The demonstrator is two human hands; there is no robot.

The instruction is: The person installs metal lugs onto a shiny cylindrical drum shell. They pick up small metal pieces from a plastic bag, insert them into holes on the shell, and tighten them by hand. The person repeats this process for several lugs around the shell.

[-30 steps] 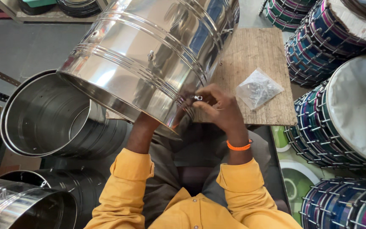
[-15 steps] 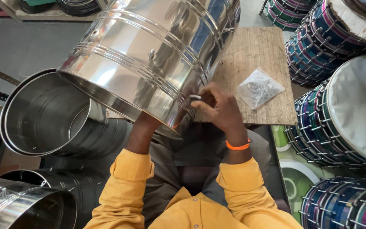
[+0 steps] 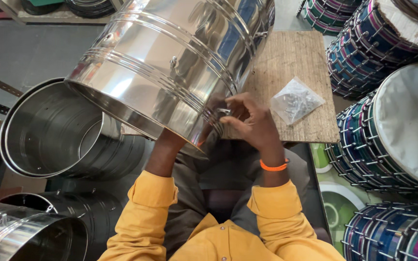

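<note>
- The large shiny steel drum shell (image 3: 170, 63) lay tilted across the person's lap, its open rim toward the lower left, its far end reaching up past the wooden board table (image 3: 291, 67).
- The right hand (image 3: 250, 121) was raised against the shell's near side wall, wrist bent, fingers curled and pinched closed on a small metal fitting (image 3: 223, 112) pressed to the shell's ribbed band.
- An orange wristband (image 3: 273, 166) sat on that wrist, below the shell, above a rolled yellow sleeve (image 3: 276, 208).
- The left forearm (image 3: 163, 154) ran up under the shell's lower rim; the left hand was hidden behind the steel, so whether it was open or closed could not be told.
- A clear plastic bag of small metal parts (image 3: 296, 100) lay on the table, just right of the shell and near the right hand.
- A second open steel shell (image 3: 49, 130) rested left of the tilted shell, close under its rim.
- Blue and purple finished drums (image 3: 383, 48) were stacked to the right of the shell, beyond the table.
</note>
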